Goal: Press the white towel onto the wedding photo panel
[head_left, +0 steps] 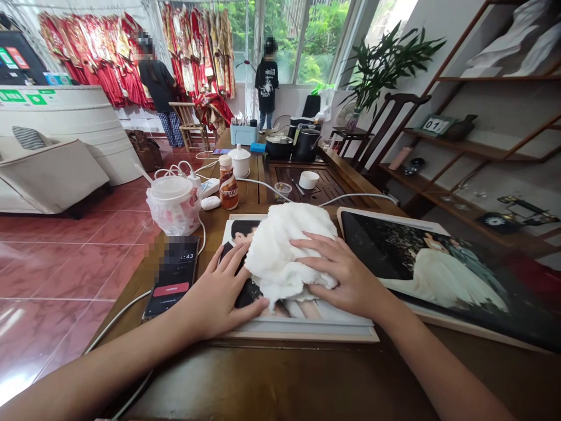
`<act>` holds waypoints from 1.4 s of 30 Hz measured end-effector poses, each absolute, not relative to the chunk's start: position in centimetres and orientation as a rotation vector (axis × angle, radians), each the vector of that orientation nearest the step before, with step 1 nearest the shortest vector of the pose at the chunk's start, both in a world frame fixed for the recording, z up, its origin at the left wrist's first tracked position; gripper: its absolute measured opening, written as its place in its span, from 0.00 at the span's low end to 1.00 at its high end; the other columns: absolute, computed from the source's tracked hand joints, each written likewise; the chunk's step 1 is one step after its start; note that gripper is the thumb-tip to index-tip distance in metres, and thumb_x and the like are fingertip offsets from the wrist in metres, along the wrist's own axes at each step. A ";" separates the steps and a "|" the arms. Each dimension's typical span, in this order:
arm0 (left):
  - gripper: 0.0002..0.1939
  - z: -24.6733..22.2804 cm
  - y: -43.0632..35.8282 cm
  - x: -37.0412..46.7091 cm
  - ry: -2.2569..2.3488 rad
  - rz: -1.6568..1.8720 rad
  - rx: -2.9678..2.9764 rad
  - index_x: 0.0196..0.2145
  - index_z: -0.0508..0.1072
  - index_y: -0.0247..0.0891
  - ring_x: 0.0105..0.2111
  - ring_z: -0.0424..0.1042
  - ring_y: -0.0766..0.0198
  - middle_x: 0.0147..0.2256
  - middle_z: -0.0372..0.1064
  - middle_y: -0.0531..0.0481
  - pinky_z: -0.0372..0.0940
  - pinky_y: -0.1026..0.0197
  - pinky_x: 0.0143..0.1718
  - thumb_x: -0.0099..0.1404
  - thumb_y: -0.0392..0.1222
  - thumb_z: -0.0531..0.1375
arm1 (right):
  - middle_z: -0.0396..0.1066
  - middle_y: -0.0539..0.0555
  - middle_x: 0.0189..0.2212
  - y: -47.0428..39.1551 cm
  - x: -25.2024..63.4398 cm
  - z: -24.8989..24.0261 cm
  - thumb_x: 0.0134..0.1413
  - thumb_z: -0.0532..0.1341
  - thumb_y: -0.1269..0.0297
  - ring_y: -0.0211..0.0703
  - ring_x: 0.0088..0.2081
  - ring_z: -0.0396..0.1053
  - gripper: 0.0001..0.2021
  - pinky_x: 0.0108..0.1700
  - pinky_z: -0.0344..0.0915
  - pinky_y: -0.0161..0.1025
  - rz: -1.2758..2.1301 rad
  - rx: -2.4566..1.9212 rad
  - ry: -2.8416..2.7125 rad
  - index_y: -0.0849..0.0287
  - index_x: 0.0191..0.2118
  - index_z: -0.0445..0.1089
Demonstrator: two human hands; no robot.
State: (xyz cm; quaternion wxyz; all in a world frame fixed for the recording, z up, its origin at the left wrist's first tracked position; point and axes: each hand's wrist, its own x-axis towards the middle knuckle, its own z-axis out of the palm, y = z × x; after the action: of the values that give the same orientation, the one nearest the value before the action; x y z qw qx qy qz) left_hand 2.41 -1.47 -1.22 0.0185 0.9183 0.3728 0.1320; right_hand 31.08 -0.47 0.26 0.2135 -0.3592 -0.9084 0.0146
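Note:
A framed photo (307, 330) with a pale wooden edge lies flat on the dark wooden table. On top of it sits a bunched white cloth (287, 248), covering much of the picture. My right hand (339, 269) grips the cloth from its right side, fingers curved over it. My left hand (225, 292) rests flat on the photo's left side, fingers spread and thumb pointing toward the cloth. The left fingertips come close to the cloth's edge; whether they touch it, I cannot tell. A second framed photo (416, 263), showing a white gown, lies to the right.
Left of the frame are a phone (173, 278) with a cable and a plastic-wrapped tub (175, 202). Beyond stand a brown bottle (228, 184), a white lidded cup (239, 161) and a tea tray (333, 181) with a small bowl (309, 179). Two people stand at the back.

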 end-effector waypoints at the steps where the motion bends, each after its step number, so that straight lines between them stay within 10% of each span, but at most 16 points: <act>1: 0.35 -1.2 -1.5 2.4 1.160 0.405 2.851 0.66 0.54 0.35 0.67 0.43 0.46 0.68 0.45 0.38 0.41 0.39 0.65 0.70 0.58 0.52 | 0.63 0.56 0.60 -0.5 31.1 0.3 0.51 0.62 0.67 0.61 0.63 0.55 0.16 0.58 0.54 0.60 0.037 -1.003 -2.522 0.52 0.47 0.70; 42: 0.35 -1.2 -1.5 2.4 1.172 0.398 2.852 0.67 0.53 0.36 0.67 0.43 0.46 0.68 0.45 0.38 0.41 0.39 0.65 0.71 0.59 0.52 | 0.65 0.55 0.58 -0.7 31.0 0.4 0.48 0.62 0.70 0.59 0.61 0.57 0.15 0.57 0.54 0.57 0.038 -0.922 -2.529 0.52 0.44 0.69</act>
State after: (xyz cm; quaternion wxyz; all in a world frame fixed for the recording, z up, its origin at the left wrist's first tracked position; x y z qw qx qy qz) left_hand 2.41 -1.47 -1.21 0.0162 0.9173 0.3768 0.1279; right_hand 31.03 -0.65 0.36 0.2227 -0.3340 -0.9158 0.0139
